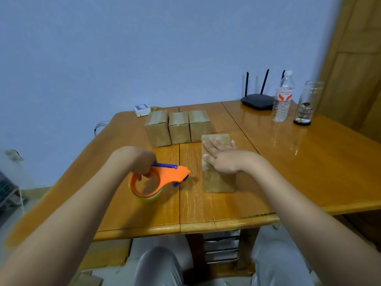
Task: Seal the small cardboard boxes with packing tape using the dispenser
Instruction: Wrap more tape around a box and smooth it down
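A small cardboard box [219,181] stands in front of me, right of the table's middle seam. My right hand [223,156] lies flat on its top with straight fingers. My left hand [142,161] grips the orange tape dispenser [165,176] by its ring, its fingers through the hole. The dispenser carries a clear tape roll [147,198] and hangs just over the table, left of the box and apart from it. Three more small boxes [179,127] stand side by side in a row behind, with tape along their tops.
The wooden table [309,172] has a black router [257,101], a water bottle [282,98] and a glass jar [306,103] at the back right. A small white box [141,110] sits at the back edge. Flat cardboard [107,254] lies on the floor.
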A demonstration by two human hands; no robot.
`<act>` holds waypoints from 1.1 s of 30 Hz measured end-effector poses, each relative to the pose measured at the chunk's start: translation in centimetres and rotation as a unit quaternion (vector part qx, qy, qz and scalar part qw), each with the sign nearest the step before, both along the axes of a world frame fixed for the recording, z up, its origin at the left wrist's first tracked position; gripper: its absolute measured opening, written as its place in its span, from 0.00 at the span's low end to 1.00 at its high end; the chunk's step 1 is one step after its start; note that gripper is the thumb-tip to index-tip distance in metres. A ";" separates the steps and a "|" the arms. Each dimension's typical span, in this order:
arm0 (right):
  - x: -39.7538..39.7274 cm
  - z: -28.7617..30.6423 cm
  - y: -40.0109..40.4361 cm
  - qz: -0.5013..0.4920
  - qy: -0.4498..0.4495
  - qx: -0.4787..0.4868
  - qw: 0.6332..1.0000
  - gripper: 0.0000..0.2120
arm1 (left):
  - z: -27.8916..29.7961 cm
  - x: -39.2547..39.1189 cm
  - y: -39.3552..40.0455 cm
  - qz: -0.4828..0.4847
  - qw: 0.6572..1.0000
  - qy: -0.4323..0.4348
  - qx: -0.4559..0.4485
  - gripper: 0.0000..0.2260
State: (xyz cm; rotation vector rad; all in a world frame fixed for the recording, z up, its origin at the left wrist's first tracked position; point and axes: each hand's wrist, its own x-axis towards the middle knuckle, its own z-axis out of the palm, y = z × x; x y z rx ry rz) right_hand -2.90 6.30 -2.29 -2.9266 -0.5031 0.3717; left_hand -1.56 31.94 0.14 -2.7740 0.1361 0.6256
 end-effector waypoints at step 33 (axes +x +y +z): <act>-6.6 -1.5 -4.8 -0.243 -0.049 0.446 0.860 0.14 | -5.2 -6.0 -10.0 0.173 0.626 -0.227 -0.726 0.12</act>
